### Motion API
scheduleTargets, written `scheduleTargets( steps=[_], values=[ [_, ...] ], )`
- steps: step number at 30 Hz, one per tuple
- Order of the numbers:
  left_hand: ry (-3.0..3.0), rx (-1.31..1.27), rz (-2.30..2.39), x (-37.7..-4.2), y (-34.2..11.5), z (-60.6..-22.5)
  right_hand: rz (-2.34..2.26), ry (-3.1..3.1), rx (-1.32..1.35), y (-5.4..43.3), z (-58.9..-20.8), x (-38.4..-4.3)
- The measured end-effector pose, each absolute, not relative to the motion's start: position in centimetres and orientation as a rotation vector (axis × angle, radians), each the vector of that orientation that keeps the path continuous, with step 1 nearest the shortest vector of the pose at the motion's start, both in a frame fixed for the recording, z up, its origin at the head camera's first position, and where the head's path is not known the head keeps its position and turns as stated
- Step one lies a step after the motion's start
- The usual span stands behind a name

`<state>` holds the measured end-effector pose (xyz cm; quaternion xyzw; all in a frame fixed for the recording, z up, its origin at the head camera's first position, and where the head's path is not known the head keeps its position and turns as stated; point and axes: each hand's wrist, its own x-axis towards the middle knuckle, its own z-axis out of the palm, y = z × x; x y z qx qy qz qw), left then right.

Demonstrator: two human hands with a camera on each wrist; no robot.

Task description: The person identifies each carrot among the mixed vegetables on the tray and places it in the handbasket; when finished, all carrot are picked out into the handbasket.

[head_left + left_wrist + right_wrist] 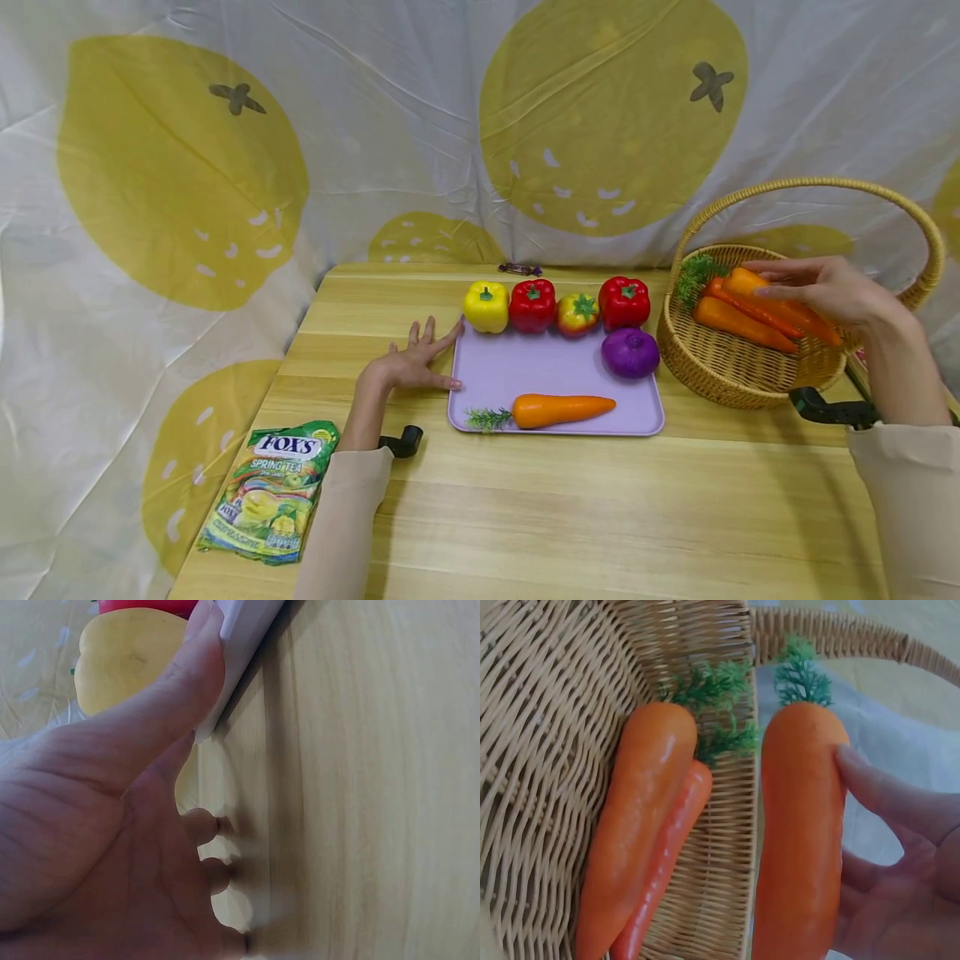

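My left hand (411, 364) is spread at the left edge of the lilac tray (536, 367), its thumb and forefinger touching the rim. A carrot (799, 825) with a green leafy top is pinched between the thumb and fingers of my right hand (847, 292), above the wicker basket (705, 379). Two more carrots, a thick one (641, 817) and a redder one (671, 851), lie inside the basket. On the tray, an orange carrot (562, 410) lies along the near side, and a purple onion (630, 353) sits at the right.
Along the tray's far edge are a yellow pepper (486, 307), a red pepper (532, 307), a red-yellow fruit (577, 315) and another red pepper (624, 303). A wrapped candy (520, 269) lies behind them. A green candy bag (270, 492) lies left of my left forearm. The basket handle (817, 183) arches high.
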<state>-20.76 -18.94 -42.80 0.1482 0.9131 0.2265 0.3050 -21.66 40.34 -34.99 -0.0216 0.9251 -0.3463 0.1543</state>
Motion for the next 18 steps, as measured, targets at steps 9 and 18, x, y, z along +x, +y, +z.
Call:
scheduleTargets(
  steps=[9,18],
  values=[
    [2.419,0.395,0.597,-20.8,-19.0,-42.7,-0.809,2.604,-0.239,40.0,-34.8,-22.1],
    [2.417,0.394,0.601,-20.7,-19.0,-42.6,-0.814,2.485,-0.426,40.7,-36.4,-24.5]
  ],
)
